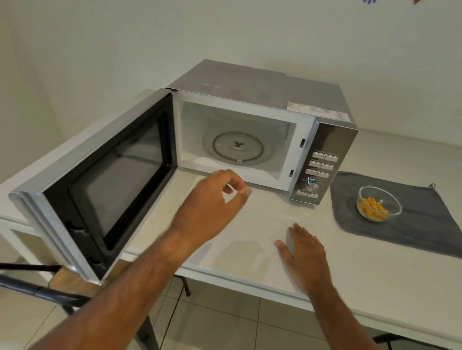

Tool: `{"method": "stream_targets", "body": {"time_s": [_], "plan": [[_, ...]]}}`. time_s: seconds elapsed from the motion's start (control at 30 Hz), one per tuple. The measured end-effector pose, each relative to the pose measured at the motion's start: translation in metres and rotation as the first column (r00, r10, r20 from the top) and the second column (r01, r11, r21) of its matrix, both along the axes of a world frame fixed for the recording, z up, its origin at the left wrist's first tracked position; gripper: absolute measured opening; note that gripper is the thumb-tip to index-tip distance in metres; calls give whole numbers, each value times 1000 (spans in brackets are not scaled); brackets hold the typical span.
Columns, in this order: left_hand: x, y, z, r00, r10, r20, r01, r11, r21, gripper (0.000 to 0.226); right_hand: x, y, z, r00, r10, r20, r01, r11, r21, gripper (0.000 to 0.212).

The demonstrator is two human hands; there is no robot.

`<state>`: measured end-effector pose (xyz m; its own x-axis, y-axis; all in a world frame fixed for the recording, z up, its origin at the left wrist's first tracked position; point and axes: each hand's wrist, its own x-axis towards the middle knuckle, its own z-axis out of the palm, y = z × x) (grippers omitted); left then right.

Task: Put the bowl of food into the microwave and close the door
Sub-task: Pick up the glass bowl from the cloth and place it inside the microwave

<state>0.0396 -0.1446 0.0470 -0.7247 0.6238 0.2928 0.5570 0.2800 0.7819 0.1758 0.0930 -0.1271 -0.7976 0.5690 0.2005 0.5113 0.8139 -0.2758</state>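
A silver microwave (pixel 264 91) stands at the back of a white table (pixel 357 279). Its door (pixel 99 181) is swung wide open to the left, and the glass turntable (pixel 237 149) inside is bare. A clear glass bowl (pixel 379 204) with orange food sits on a dark grey cloth (pixel 422 226) to the right of the microwave. My left hand (pixel 211 201) hovers in front of the open cavity, fingers loosely curled, holding nothing. Nearer the table's front edge, my right hand (pixel 302 251) rests flat and open on the tabletop, well left of the bowl.
The control panel (pixel 320 169) with buttons and a dial is on the microwave's right side. The open door overhangs the table's front left corner. A dark metal chair frame (pixel 4 277) stands below on the tiled floor. A wall is behind.
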Motion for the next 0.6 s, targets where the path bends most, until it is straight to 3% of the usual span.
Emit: {"method": "stream_targets", "body": {"time_s": [0.2,0.37,0.6], "plan": [[3,49,-57,995,-96,25,99,987,-130,17,7,15,-1,988,-6,-157,6,1000,-3,30],[9,83,-91,978,-206,-21,190,935,-299,44,12,43,-1,962,-157,-224,140,986,-88,21],[18,136,-105,960,-271,71,279,900,-336,48,29,100,13,823,-460,-333,306,853,-422,20]]}}
